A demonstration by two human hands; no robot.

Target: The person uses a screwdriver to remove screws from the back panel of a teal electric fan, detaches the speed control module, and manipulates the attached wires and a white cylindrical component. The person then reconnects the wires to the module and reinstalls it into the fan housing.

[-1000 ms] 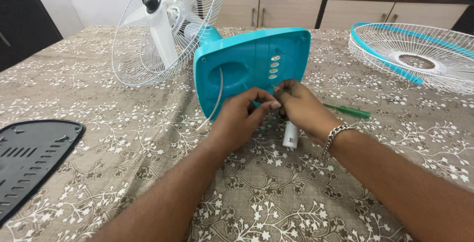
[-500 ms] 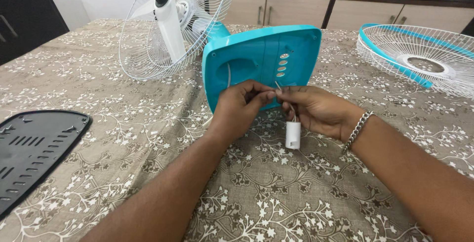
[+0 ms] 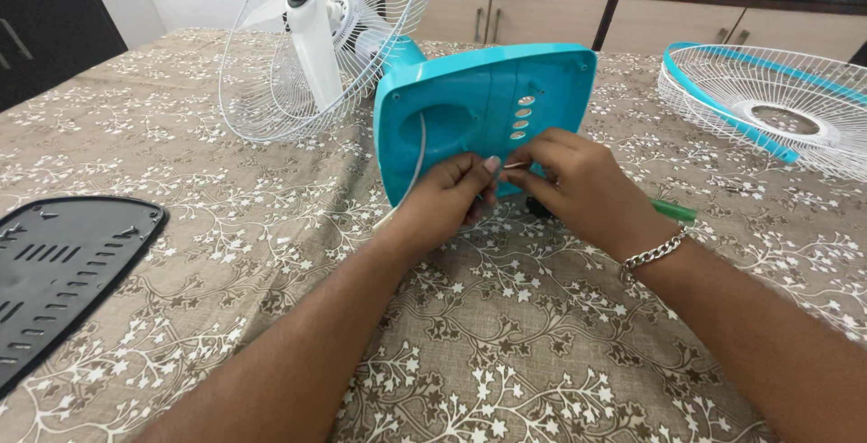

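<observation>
While both forearms reached in from the table's near edge, left hand (image 3: 452,195) and right hand (image 3: 578,186) pinched a thin wire (image 3: 517,165) between fingertips | wire ran crosswise, touching the teal fan base (image 3: 479,109), tipped on edge mid-table, underside toward the near edge

Left hand (image 3: 447,197) and right hand (image 3: 582,188) pinch a thin wire (image 3: 517,165) against the teal fan base (image 3: 470,109).

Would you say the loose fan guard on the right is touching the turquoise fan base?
Apart. The head view shows patterned tablecloth between the loose fan guard and the turquoise fan base.
</observation>
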